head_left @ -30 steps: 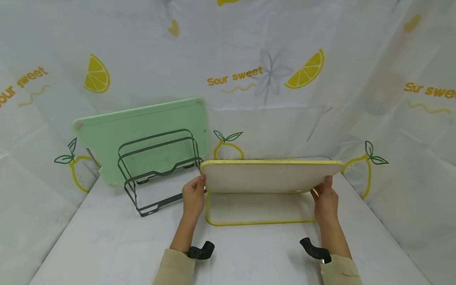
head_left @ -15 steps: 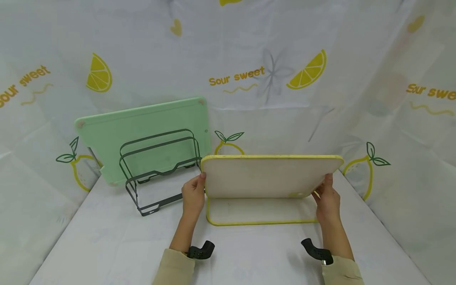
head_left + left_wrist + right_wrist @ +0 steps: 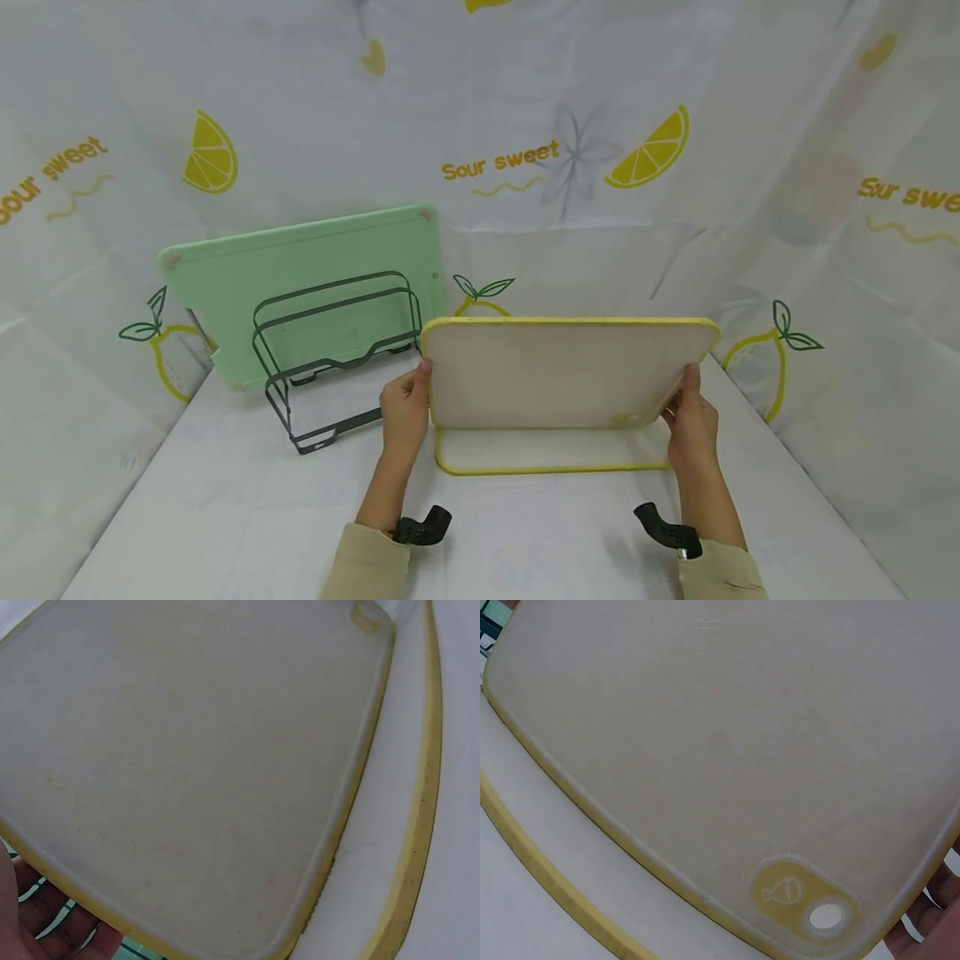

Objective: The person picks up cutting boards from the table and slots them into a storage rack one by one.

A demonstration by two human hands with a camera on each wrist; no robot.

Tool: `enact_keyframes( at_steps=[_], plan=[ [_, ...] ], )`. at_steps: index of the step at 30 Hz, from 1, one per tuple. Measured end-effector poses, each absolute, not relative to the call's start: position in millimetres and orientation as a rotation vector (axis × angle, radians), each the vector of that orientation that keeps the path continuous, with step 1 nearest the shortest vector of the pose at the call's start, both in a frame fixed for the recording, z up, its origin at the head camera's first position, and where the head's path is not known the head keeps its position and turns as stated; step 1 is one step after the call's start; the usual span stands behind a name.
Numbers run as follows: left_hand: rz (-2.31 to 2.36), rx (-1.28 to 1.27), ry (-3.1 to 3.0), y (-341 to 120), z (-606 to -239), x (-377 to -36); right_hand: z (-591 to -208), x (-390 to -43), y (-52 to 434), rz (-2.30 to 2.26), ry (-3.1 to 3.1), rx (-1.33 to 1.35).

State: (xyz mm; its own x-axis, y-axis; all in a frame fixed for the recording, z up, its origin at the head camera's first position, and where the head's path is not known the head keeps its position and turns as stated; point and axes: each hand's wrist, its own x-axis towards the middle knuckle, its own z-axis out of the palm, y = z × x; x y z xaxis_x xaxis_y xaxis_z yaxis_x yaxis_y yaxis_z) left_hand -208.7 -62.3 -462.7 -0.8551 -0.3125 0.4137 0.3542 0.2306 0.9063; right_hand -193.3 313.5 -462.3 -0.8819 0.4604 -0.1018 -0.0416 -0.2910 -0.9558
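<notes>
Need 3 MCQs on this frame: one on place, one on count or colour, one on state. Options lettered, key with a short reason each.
1. Where does the wire rack stand?
A. right of the lifted board
B. left of the lifted board, in front of the green board
C. on top of the flat board

2. How many yellow-rimmed boards are there?
A. one
B. two
C. three

3. How is the lifted board held?
A. flat on the table
B. by one hand only
C. tilted up, gripped at both side edges

Key: 1 B, the rack sits left of the left hand, before the green board. 2 B, one is lifted and the flat board lies beneath. 3 C, the left hand and right hand grip its opposite edges.
</notes>
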Motion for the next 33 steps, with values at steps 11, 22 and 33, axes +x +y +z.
enact_keyframes(
  at_steps=[11,22,33],
  plan=[
    [-1.662,0.009,-2.004,-67,-459,-208,-462,-195,314,2.147,-1.702,-0.587],
    [-1.661,-0.024,-2.032,-71,-455,-208,-459,-193,311,2.081,-1.738,-0.570],
    [-1.736,-0.156,-2.082,-77,-450,-213,-461,-196,324,1.917,-1.747,-0.439]
  ],
)
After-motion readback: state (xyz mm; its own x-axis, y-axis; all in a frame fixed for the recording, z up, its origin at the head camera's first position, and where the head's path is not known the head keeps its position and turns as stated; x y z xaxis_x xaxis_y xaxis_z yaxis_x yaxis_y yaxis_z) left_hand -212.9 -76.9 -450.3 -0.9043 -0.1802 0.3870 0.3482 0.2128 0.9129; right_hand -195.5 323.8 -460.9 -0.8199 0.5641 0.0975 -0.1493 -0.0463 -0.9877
